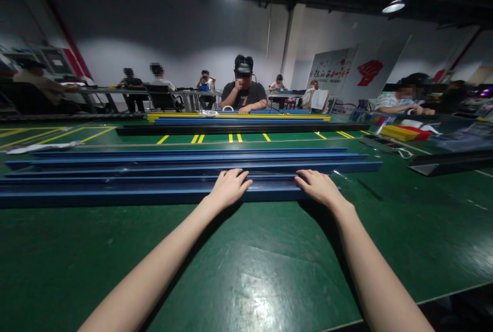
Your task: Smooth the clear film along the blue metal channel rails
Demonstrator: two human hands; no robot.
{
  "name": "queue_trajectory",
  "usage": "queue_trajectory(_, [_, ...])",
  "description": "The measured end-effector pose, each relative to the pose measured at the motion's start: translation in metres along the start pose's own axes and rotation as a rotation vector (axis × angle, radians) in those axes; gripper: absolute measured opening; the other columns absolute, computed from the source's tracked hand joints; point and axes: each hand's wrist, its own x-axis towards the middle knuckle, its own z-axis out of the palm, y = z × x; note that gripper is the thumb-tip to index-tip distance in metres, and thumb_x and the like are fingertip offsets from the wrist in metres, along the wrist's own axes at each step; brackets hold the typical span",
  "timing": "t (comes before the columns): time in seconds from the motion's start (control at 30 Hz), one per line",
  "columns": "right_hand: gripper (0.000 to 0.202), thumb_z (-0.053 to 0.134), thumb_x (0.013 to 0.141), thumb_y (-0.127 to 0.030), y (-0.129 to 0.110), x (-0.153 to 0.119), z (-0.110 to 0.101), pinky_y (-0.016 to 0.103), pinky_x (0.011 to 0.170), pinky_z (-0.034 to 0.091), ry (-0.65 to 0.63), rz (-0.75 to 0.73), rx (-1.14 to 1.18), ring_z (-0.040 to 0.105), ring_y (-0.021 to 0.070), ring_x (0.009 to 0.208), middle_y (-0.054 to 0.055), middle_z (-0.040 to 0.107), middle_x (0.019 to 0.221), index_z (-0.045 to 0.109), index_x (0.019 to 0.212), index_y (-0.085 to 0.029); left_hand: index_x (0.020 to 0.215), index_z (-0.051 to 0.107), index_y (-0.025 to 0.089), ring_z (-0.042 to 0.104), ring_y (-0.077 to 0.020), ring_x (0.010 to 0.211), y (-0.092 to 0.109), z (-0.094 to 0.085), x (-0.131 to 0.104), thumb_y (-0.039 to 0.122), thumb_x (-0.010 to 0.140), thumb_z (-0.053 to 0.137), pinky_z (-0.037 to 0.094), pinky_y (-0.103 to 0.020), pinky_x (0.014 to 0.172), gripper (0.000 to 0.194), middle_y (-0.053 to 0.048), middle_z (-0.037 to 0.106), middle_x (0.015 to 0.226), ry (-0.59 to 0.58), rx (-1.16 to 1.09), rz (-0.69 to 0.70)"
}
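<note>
The nearest of several long blue U-shaped channels (115, 186) lies crosswise in front of me, its right end just beyond my right hand. My left hand (230, 186) is over it, fingers bent across its far edge and thumb on the inner side. Farther right, my right hand (319, 186) takes the same hold, its thumb pointing towards my left. Both fingertips are partly hidden by the rims. Right behind the near channel, another blue channel (346, 167) runs parallel and reaches farther right.
All lie on a green table (246, 250) with yellow tape lines. Behind are a long black channel (246, 129) and a yellow strip (269, 116). At right are another black channel (450, 162) and a yellow tray (400, 132). A person (244, 90) sits opposite.
</note>
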Motion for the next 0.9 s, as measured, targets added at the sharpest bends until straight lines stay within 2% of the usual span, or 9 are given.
queue_trajectory(0.17, [0.042,0.023,0.088,-0.041,-0.007,0.002,0.005,0.036,0.088,0.033,0.024,0.013,-0.045,0.052,0.0212,0.101,0.009,0.059,0.108,0.054,0.105,-0.019,0.121,0.047,0.019,0.043,-0.02,0.117,0.005,0.009,-0.001,0.033,0.091,0.026,0.032,-0.038,0.094,0.039,-0.008,0.051,0.125,0.038,0.02,-0.019])
queue_trajectory(0.33, [0.039,0.022,0.089,-0.038,-0.009,0.003,0.01,0.037,0.09,0.029,0.047,0.011,-0.042,0.051,0.0202,0.1,0.008,0.06,0.104,0.054,0.103,-0.019,0.117,0.05,0.018,0.047,-0.0205,0.112,0.007,0.008,-0.002,0.031,0.09,0.026,0.033,-0.039,0.092,0.039,-0.009,0.054,0.121,0.078,0.022,-0.014])
queue_trajectory(0.63, [0.038,0.022,0.09,-0.037,-0.011,0.002,0.009,0.034,0.087,0.029,0.056,0.004,-0.069,0.051,0.018,0.095,0.007,0.061,0.097,0.054,0.097,-0.019,0.116,0.05,0.015,0.052,-0.022,0.101,0.003,0.005,-0.003,0.03,0.09,0.025,0.035,-0.036,0.084,0.039,-0.01,0.059,0.111,0.036,0.078,0.021])
queue_trajectory(0.9, [0.036,0.021,0.09,-0.035,-0.014,-0.001,0.011,0.035,0.087,0.027,0.121,0.006,-0.125,0.05,0.0177,0.092,0.006,0.06,0.095,0.054,0.093,-0.02,0.115,0.05,0.015,0.054,-0.0218,0.096,0.005,0.009,-0.006,0.029,0.091,0.023,0.034,-0.036,0.081,0.039,-0.01,0.06,0.107,0.091,0.116,0.015])
